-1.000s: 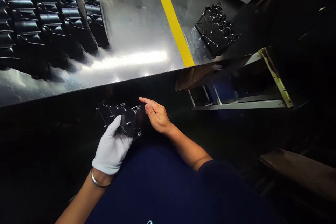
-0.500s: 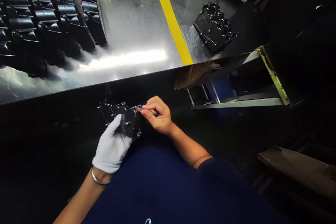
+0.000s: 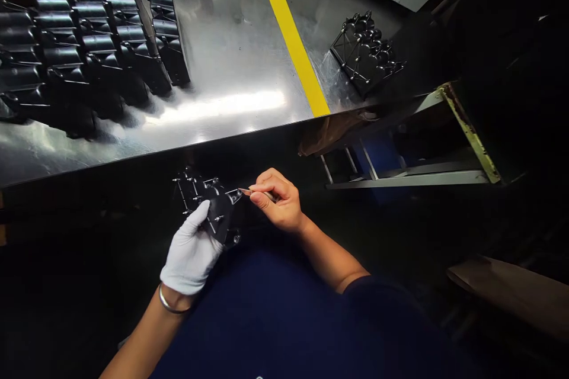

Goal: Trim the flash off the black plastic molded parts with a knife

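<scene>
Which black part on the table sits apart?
The lone black part right of the yellow stripe; the other black parts sit grouped left of it.

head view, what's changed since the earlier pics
The right hand, fingers extended with no blade showing a second ago, now grips a small blade. The tip has since shifted rightward to a corner of the black part. The gloved left hand still holds that part; the bench parts stay put.

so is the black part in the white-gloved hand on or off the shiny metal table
Off: the gloved left hand holds the black part in front of the metal table.
</scene>
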The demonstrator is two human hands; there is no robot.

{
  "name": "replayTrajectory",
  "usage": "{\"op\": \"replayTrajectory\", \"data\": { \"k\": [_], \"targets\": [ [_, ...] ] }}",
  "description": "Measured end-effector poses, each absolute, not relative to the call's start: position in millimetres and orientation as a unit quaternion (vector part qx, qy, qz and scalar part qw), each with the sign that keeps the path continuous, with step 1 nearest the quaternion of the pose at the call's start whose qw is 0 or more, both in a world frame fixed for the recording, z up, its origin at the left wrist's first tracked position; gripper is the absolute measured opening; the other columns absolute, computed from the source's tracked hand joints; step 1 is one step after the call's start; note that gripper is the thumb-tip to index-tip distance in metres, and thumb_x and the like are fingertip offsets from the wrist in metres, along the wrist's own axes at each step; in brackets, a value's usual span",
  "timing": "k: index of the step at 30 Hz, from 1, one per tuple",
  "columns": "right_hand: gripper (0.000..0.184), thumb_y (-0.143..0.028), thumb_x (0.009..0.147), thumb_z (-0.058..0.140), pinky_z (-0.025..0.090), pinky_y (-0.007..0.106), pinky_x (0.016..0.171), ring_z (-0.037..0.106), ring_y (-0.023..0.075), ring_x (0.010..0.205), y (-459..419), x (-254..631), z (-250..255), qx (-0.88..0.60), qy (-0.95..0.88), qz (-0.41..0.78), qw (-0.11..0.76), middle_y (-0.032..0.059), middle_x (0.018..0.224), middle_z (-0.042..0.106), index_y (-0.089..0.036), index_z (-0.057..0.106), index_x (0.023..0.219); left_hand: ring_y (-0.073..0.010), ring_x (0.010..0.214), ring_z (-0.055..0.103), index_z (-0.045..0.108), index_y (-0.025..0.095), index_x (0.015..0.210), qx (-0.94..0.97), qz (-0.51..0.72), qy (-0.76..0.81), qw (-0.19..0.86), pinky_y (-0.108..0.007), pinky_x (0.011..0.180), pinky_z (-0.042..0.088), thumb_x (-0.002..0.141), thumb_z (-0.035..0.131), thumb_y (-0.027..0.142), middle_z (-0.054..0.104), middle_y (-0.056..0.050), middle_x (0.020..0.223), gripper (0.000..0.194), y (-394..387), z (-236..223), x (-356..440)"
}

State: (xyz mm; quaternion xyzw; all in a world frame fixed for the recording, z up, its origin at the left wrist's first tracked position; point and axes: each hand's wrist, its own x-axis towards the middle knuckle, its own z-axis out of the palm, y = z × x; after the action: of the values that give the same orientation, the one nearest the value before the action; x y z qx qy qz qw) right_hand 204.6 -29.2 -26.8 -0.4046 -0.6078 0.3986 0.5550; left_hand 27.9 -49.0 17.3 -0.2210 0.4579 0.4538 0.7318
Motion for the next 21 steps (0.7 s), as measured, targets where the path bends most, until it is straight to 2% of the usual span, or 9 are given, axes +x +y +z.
{"op": "replayTrajectory", "data": {
  "k": [8, 10, 12, 14, 16, 18, 21],
  "targets": [
    [0.013, -0.031, 0.09, 0.069, 0.052, 0.027, 0.062, 0.059, 0.0116, 0.069, -26.2, 202.5, -27.6, -0.397, -0.627, 0.377, 0.554, 0.0025, 0.079, 0.061, -0.019, 0.07, 0.085, -0.015, 0.076, 0.077, 0.075, 0.011, 0.099, -0.204, 0.441, 0.481, 0.729, -0.024, 0.077, 0.063, 0.099, 0.042, 0.01, 0.08, -0.009, 0.089, 0.033, -51.6, 15.5, 28.2],
    [0.018, -0.034, 0.09, 0.068, 0.051, 0.027, 0.063, 0.059, 0.0123, 0.07, -24.6, 204.4, -30.1, -0.414, -0.623, 0.38, 0.544, 0.0025, 0.077, 0.062, -0.018, 0.07, 0.083, -0.0167, 0.073, 0.076, 0.076, 0.012, 0.088, -0.158, 0.418, 0.504, 0.739, -0.024, 0.076, 0.064, 0.092, 0.053, 0.009, 0.079, -0.008, 0.083, 0.024, -56.2, 13.2, 23.4],
    [0.024, -0.038, 0.092, 0.065, 0.05, 0.026, 0.06, 0.059, 0.0119, 0.068, -24.4, 208.5, -30.4, -0.428, -0.623, 0.401, 0.518, 0.0026, 0.076, 0.063, -0.018, 0.068, 0.08, -0.0209, 0.074, 0.076, 0.076, 0.014, 0.08, -0.079, 0.394, 0.514, 0.758, -0.028, 0.076, 0.065, 0.078, 0.07, 0.009, 0.078, -0.006, 0.078, 0.008, -60.7, 10.7, 15.4],
    [0.03, -0.039, 0.097, 0.057, 0.048, 0.023, 0.057, 0.058, 0.0098, 0.061, -25.7, 214.2, -27.2, -0.416, -0.646, 0.436, 0.469, 0.0016, 0.071, 0.063, -0.017, 0.066, 0.079, -0.0269, 0.082, 0.076, 0.077, 0.017, 0.083, 0.019, 0.394, 0.501, 0.77, -0.033, 0.08, 0.065, 0.063, 0.085, 0.013, 0.079, -0.006, 0.08, 0.022, -62.9, 8.8, 6.0],
    [0.037, -0.037, 0.103, 0.046, 0.047, 0.022, 0.056, 0.056, 0.0085, 0.057, -27.3, 220.1, -21.2, -0.371, -0.701, 0.449, 0.411, 0.001, 0.066, 0.062, -0.016, 0.064, 0.078, -0.0318, 0.093, 0.075, 0.078, 0.02, 0.095, 0.109, 0.409, 0.485, 0.765, -0.038, 0.084, 0.064, 0.056, 0.092, 0.019, 0.08, -0.006, 0.09, 0.042, -61.6, 7.8, -3.0],
    [0.046, -0.041, 0.106, 0.038, 0.045, 0.021, 0.057, 0.056, 0.0087, 0.057, -28.2, 224.4, -15.3, -0.304, -0.767, 0.434, 0.361, 0.0016, 0.064, 0.061, -0.016, 0.062, 0.076, -0.033, 0.101, 0.073, 0.077, 0.022, 0.107, 0.17, 0.411, 0.481, 0.756, -0.038, 0.087, 0.063, 0.057, 0.093, 0.022, 0.079, -0.007, 0.101, 0.052, -58.3, 7.2, -9.6],
    [0.055, -0.062, 0.098, 0.044, 0.039, 0.022, 0.053, 0.051, 0.0088, 0.055, -27.9, 226.4, -11.8, -0.233, -0.831, 0.395, 0.315, 0.0008, 0.062, 0.057, -0.017, 0.057, 0.071, -0.0326, 0.108, 0.071, 0.075, 0.025, 0.116, 0.21, 0.393, 0.477, 0.758, -0.037, 0.09, 0.062, 0.061, 0.092, 0.025, 0.077, -0.008, 0.115, 0.058, -55.1, 5.9, -13.0]
  ]
}}
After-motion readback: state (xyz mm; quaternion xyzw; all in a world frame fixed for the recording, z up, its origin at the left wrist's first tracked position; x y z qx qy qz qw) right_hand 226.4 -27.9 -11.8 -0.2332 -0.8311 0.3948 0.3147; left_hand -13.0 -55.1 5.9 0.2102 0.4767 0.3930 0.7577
